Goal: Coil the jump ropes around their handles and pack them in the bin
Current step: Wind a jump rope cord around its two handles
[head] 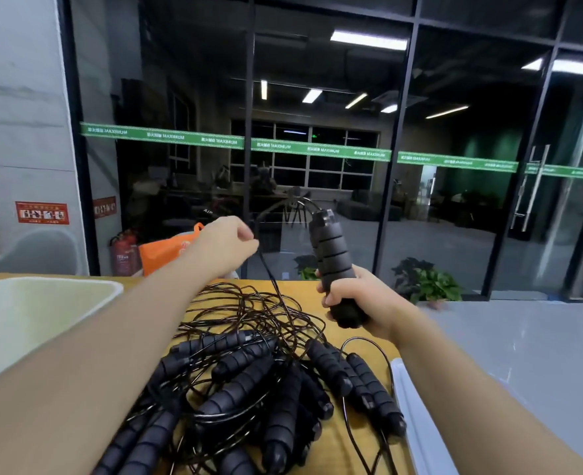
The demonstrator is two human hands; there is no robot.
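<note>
Head view: I look down past both my forearms at a yellow bench (331, 450) heaped with black jump ropes (249, 382)
Right hand: my right hand (358, 299) is wrapped tight round the lower end of one foam handle (334, 265), held up above the heap
Handle axis: it stands nearly upright, tipped a little away from me, its cap end at the top where the cord (269, 269) comes out
Left hand: my left hand (228, 245) is raised to the left of the handle at about the height of its upper half, fingers curled and pinching that cord
Cord path: from the cap it arcs over toward my left hand, then drops to the tangle on the bench
Key relation: the handle lies to the right of my left hand, apart from it, so I judge that the cord must be carried across and round that upright axis, with the left hand feeding and the right holding the core steady
Bin: the pale bin (43, 303) sits on the bench to my left, nearer my left arm; what I can see of its inside holds no rope
Progress: I see no turns on the handle yet, so this looks like an early stage of the job
Risk: the hanging cord runs into the knot of other ropes and may drag them up
</note>
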